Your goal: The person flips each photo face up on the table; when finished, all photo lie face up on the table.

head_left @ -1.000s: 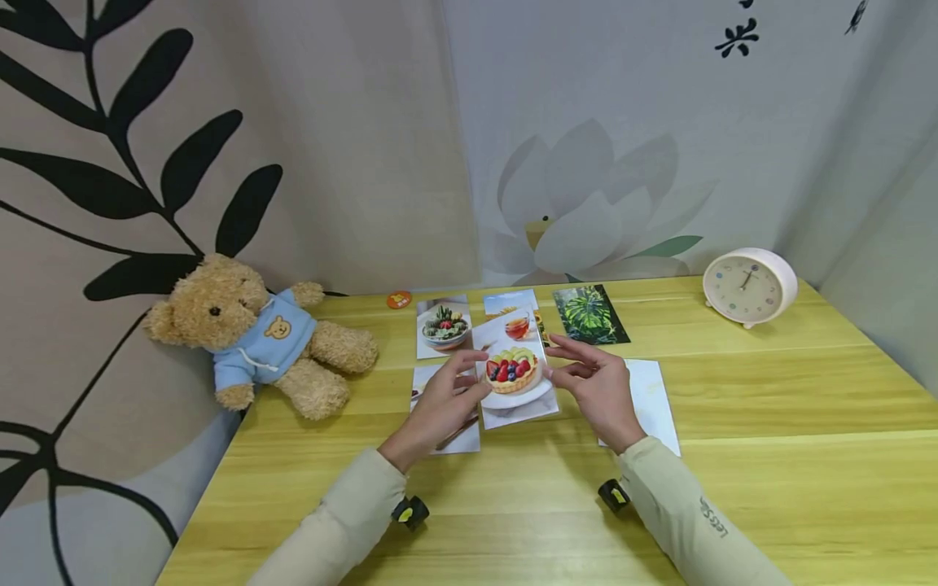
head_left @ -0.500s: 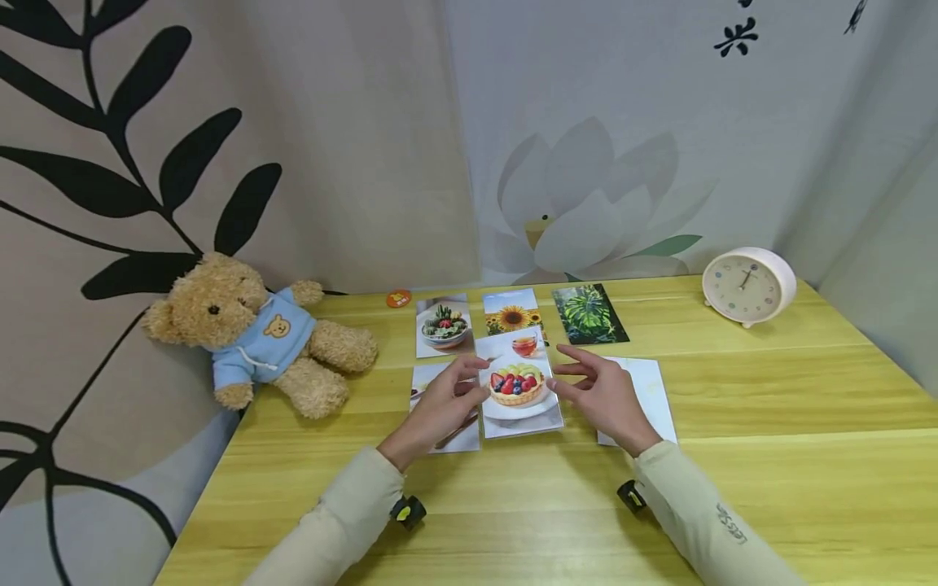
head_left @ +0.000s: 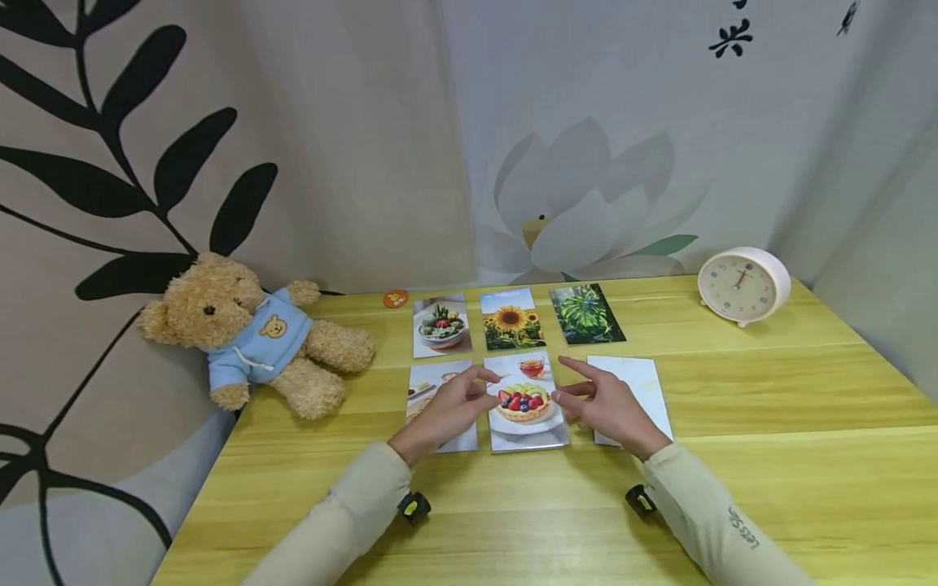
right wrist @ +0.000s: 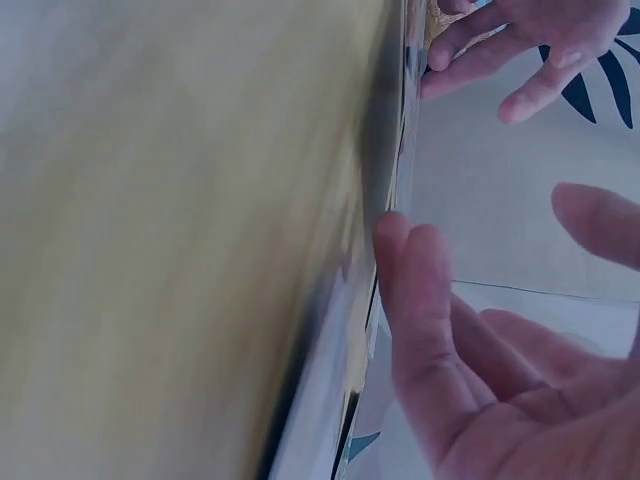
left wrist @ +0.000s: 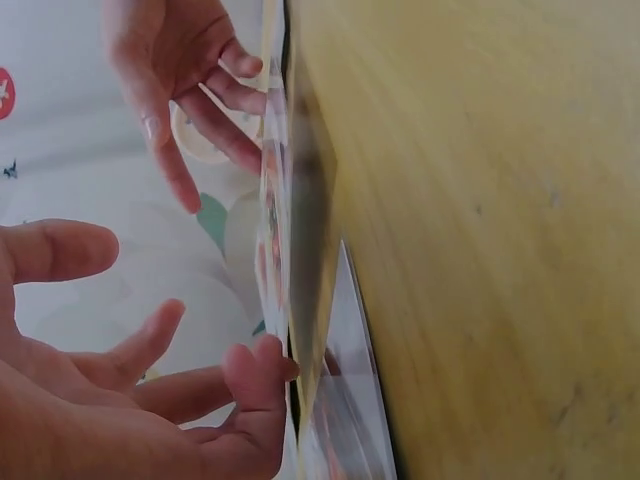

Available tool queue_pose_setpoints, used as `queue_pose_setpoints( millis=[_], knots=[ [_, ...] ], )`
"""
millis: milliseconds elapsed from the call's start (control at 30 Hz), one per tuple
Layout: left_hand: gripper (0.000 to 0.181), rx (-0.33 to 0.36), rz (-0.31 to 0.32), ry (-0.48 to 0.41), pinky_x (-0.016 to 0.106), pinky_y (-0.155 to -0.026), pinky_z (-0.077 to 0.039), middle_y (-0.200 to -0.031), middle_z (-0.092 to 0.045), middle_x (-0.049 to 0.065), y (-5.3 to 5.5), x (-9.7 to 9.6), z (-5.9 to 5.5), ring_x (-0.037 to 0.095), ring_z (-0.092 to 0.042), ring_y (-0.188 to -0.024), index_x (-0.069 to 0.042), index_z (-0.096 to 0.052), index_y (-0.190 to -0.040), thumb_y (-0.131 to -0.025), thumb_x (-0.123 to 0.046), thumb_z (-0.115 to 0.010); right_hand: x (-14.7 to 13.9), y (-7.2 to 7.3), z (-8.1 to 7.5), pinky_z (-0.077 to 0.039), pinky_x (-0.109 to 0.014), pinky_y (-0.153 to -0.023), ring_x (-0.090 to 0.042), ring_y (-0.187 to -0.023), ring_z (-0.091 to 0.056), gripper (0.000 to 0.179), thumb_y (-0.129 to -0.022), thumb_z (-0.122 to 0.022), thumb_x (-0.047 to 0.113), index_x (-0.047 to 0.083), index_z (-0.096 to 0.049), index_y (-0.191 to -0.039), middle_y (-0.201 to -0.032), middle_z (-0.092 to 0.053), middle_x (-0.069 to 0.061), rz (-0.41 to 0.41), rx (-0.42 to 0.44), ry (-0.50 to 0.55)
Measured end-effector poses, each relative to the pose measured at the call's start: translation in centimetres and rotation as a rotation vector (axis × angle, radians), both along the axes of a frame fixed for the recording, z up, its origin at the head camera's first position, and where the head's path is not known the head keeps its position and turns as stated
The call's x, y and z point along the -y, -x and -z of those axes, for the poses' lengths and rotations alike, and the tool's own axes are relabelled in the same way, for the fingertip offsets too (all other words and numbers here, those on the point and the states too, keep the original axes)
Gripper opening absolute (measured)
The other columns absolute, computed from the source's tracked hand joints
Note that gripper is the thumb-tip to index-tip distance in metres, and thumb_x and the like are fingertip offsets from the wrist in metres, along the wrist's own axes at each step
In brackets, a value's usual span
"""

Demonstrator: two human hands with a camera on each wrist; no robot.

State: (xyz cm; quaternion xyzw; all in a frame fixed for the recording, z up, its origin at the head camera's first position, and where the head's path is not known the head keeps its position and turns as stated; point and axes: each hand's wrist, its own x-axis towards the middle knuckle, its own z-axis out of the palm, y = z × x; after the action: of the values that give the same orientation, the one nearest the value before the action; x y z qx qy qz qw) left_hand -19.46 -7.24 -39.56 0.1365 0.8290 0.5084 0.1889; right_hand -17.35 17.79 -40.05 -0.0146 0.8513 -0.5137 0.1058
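Observation:
A picture card of a fruit tart and a cup of tea [head_left: 522, 419] lies almost flat, close over the table, in the middle of the front row. My left hand [head_left: 450, 408] holds its left edge by the fingertips. From the opposite side, my right hand [head_left: 604, 407] holds the right edge the same way. In the left wrist view the tart card [left wrist: 272, 215] spans between both hands' fingertips, with a dark shadow beneath it. Partly under my left hand lies another food card [head_left: 460, 442]. A pale card [head_left: 645, 395] lies beside and partly behind my right hand.
Behind stand in a row a succulent bowl card [head_left: 442, 325], a sunflower card [head_left: 511, 321] and a green leaf card [head_left: 586, 313]. A teddy bear [head_left: 256, 342] leans at the left, an alarm clock [head_left: 742, 286] stands back right, and an orange sticker [head_left: 396, 299] sits near the back edge.
Both hands have brought the tart card toward me and lower, straightening it. The sunflower card behind it has come fully into view.

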Motion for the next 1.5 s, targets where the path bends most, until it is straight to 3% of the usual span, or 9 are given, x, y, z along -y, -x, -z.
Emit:
queue_pose_setpoints(
  millis=[367,467,567,633,767,833,1100,1333,1500],
  knots=[
    [0.041,0.007,0.024,0.03,0.055,-0.106,-0.046,-0.14,-0.058,0.023,0.5,0.2,0.3,0.036,-0.056,-0.13,-0.011,-0.052,-0.14,-0.101,-0.024,-0.057,0.4,0.4,-0.1,-0.058,-0.033,-0.058,-0.018,-0.062,-0.068,0.071,-0.1,-0.062,0.025,0.016,-0.027,-0.16,-0.135,-0.061,-0.03,-0.032,0.045,-0.01],
    [0.042,-0.017,0.038,0.046,0.043,-0.086,-0.051,-0.103,-0.066,0.011,0.6,0.1,0.3,0.024,-0.063,-0.095,-0.01,-0.053,-0.14,-0.1,-0.023,-0.057,0.4,0.4,-0.2,-0.058,-0.034,-0.058,-0.018,-0.06,-0.067,0.072,-0.1,-0.061,0.024,0.015,-0.025,-0.161,-0.136,-0.059,-0.031,-0.037,0.041,-0.022],
    [0.04,-0.056,0.041,0.067,0.035,-0.071,-0.043,-0.08,-0.052,0.003,0.5,0.0,0.2,0.018,-0.048,-0.073,-0.008,-0.055,-0.138,-0.1,-0.022,-0.057,0.4,0.3,-0.4,-0.058,-0.034,-0.059,-0.018,-0.061,-0.068,0.073,-0.1,-0.061,0.024,0.015,-0.022,-0.161,-0.139,-0.057,-0.032,-0.039,0.045,-0.033],
    [0.039,-0.083,0.035,0.07,0.036,-0.074,-0.047,-0.09,-0.06,0.005,0.3,0.0,0.1,0.02,-0.054,-0.079,-0.009,-0.056,-0.136,-0.1,-0.023,-0.056,0.3,0.1,-0.5,-0.057,-0.034,-0.06,-0.019,-0.064,-0.068,0.074,-0.1,-0.061,0.025,0.016,-0.021,-0.162,-0.141,-0.055,-0.031,-0.04,0.055,-0.032],
    [0.038,-0.109,0.047,0.032,0.051,-0.105,-0.048,-0.142,-0.056,0.015,-0.2,-0.3,-0.3,0.032,-0.055,-0.128,-0.01,-0.056,-0.137,-0.101,-0.024,-0.054,-0.4,-0.5,-0.8,-0.057,-0.033,-0.061,-0.02,-0.073,-0.071,0.074,-0.101,-0.061,0.026,0.015,-0.021,-0.162,-0.144,-0.055,-0.028,-0.067,0.051,-0.012],
    [0.038,-0.103,0.076,-0.008,0.051,-0.107,-0.047,-0.145,-0.056,0.015,-0.4,-0.8,-0.6,0.033,-0.055,-0.131,-0.009,-0.055,-0.138,-0.102,-0.023,-0.054,-0.9,-0.8,-0.9,-0.057,-0.033,-0.063,-0.021,-0.08,-0.073,0.069,-0.101,-0.06,0.025,0.011,-0.026,-0.16,-0.143,-0.055,-0.027,-0.108,0.022,-0.016],
    [0.043,0.051,0.155,-0.161,0.047,-0.112,-0.044,-0.149,-0.05,0.018,-1.2,-5.0,-0.7,0.033,-0.053,-0.135,-0.007,-0.051,-0.143,-0.102,-0.021,-0.055,-4.0,-2.6,-1.6,-0.059,-0.039,-0.08,-0.029,-0.108,-0.069,0.053,-0.099,-0.063,0.033,0.003,-0.055,-0.141,-0.137,-0.063,-0.02,-0.18,-0.244,-0.353],
    [0.046,0.223,0.158,-0.203,0.047,-0.11,-0.047,-0.142,-0.053,0.017,-1.5,-9.2,-0.5,0.036,-0.058,-0.126,-0.009,-0.051,-0.143,-0.1,-0.024,-0.058,-7.6,-3.3,-1.6,-0.055,-0.058,-0.087,-0.046,-0.113,-0.066,0.053,-0.096,-0.066,0.034,-0.001,-0.059,-0.136,-0.13,-0.064,-0.029,-0.075,-0.26,-0.545],
    [0.049,0.279,0.14,-0.211,0.049,-0.112,-0.044,-0.136,-0.056,0.013,-1.6,-10.4,-0.3,0.039,-0.055,-0.128,-0.011,-0.05,-0.144,-0.099,-0.028,-0.059,-9.1,-3.3,-0.7,-0.051,-0.062,-0.091,-0.048,-0.113,-0.064,0.053,-0.096,-0.066,0.035,-0.004,-0.06,-0.132,-0.122,-0.067,-0.03,-0.088,-0.212,-0.61]
  ],
)
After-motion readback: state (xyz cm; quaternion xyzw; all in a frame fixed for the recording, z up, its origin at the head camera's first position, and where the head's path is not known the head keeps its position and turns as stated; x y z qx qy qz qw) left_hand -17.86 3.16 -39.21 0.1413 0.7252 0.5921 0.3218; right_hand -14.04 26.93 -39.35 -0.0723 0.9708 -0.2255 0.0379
